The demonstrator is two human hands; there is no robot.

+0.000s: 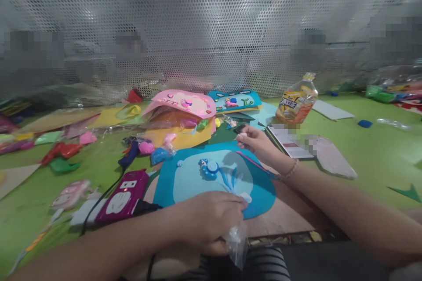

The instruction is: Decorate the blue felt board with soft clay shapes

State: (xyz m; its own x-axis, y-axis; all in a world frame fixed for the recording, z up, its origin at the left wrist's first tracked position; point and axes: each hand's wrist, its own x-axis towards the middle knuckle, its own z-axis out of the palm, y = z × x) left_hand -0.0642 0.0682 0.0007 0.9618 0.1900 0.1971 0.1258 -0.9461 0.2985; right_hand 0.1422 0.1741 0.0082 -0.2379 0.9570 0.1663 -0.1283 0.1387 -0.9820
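Note:
A blue foam sheet lies before me with a pale blue rounded panel on it. A blue clay snail-like figure and thin blue clay strands sit on the panel. My left hand is closed over the sheet's near edge on a clear plastic bag; a white clay lump shows at its fingertips. Over the sheet's far right edge, my right hand is closed in a pinch on a small white piece, its kind unclear. A small dark thing shows behind those fingertips.
On the left are a purple power bank with cables and several coloured clay lumps. Decorated pink and blue sheets lie behind. A snack-labelled plastic jug, a phone and a pale case are at right.

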